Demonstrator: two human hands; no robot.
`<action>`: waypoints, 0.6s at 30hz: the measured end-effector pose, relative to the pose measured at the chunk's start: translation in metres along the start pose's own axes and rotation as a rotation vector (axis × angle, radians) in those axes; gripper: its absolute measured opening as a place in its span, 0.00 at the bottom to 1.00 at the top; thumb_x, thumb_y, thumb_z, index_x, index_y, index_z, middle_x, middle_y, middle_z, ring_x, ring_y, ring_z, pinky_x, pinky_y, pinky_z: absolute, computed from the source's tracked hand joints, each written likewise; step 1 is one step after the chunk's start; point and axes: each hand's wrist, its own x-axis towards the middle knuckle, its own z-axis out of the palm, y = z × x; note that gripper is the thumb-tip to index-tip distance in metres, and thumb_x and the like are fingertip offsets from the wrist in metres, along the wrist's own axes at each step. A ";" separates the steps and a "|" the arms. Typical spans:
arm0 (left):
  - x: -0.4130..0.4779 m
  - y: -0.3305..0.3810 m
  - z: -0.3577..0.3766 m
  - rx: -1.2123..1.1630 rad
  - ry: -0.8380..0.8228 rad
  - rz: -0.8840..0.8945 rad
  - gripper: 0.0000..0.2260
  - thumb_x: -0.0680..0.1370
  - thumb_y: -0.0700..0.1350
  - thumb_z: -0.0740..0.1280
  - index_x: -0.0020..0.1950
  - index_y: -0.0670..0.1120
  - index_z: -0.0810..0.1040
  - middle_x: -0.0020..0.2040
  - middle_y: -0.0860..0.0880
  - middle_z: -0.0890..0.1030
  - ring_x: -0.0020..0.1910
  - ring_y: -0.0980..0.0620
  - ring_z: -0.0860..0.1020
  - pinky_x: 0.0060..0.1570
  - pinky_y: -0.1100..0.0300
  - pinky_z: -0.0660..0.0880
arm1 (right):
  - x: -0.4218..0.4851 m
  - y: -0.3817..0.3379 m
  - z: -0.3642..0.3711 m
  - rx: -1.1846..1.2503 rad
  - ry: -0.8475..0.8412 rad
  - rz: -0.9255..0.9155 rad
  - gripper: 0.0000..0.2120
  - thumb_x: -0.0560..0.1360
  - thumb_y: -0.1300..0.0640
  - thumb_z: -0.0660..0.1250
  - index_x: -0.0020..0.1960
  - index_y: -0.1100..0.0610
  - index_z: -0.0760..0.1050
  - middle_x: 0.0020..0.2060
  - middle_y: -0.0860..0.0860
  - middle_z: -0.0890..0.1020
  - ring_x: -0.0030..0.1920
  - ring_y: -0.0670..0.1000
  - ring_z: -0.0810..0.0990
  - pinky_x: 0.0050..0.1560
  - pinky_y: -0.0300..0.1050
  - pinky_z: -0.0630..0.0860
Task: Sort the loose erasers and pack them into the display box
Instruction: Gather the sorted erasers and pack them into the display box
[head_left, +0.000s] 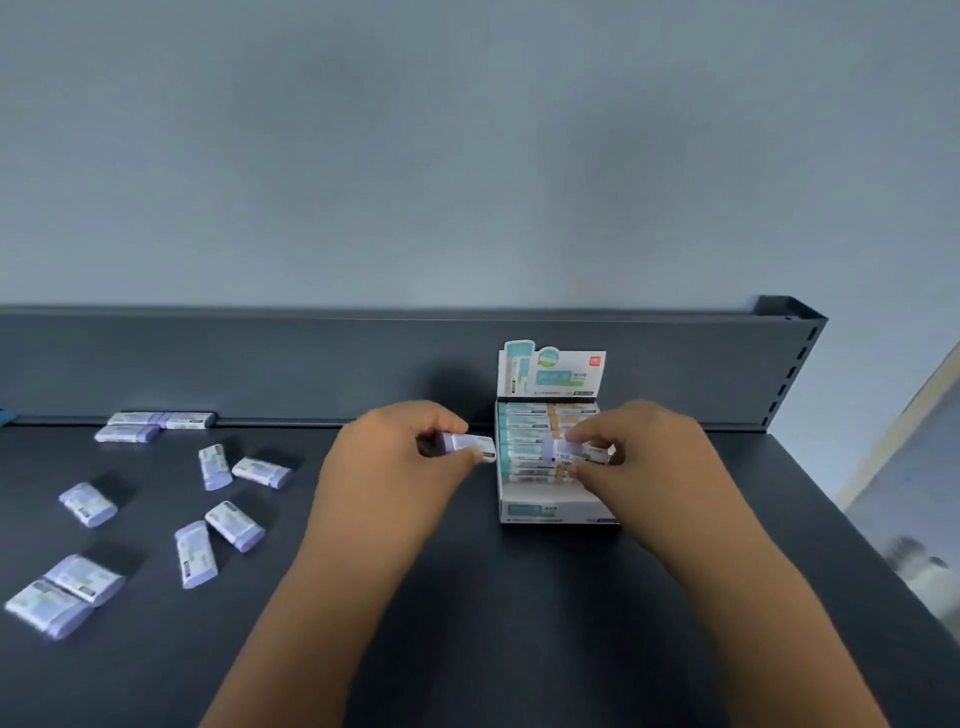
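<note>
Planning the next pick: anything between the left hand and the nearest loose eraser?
No. In the head view, only bare dark tabletop separates the left hand, which pinches an eraser, from the nearest loose eraser.

Two bare forearms (322, 597) — left hand (395, 452), right hand (649, 447)

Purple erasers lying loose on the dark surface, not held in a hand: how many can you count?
10 loose erasers: back-wall trio; upper pair; far-left single; lower pair; touching near-left pair. The blurred trio may hide more.
</note>
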 end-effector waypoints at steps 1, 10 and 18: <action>-0.002 0.004 0.006 -0.023 0.063 -0.040 0.03 0.72 0.50 0.77 0.41 0.56 0.84 0.35 0.62 0.82 0.35 0.61 0.78 0.35 0.62 0.71 | 0.005 0.000 -0.002 -0.026 -0.038 -0.016 0.12 0.73 0.52 0.74 0.55 0.44 0.84 0.49 0.43 0.80 0.49 0.45 0.78 0.47 0.39 0.70; -0.010 0.012 0.031 -0.189 0.201 -0.214 0.03 0.71 0.51 0.77 0.43 0.57 0.85 0.32 0.60 0.82 0.24 0.61 0.74 0.32 0.61 0.69 | 0.021 -0.011 0.009 -0.143 -0.237 -0.115 0.08 0.73 0.54 0.71 0.51 0.48 0.86 0.49 0.46 0.85 0.53 0.49 0.81 0.50 0.40 0.76; -0.008 0.008 0.035 -0.140 0.144 -0.183 0.05 0.71 0.49 0.78 0.44 0.56 0.85 0.36 0.61 0.83 0.36 0.66 0.79 0.32 0.73 0.68 | 0.013 -0.008 0.022 0.071 -0.113 0.030 0.12 0.70 0.60 0.71 0.51 0.48 0.84 0.49 0.45 0.81 0.53 0.48 0.79 0.54 0.42 0.76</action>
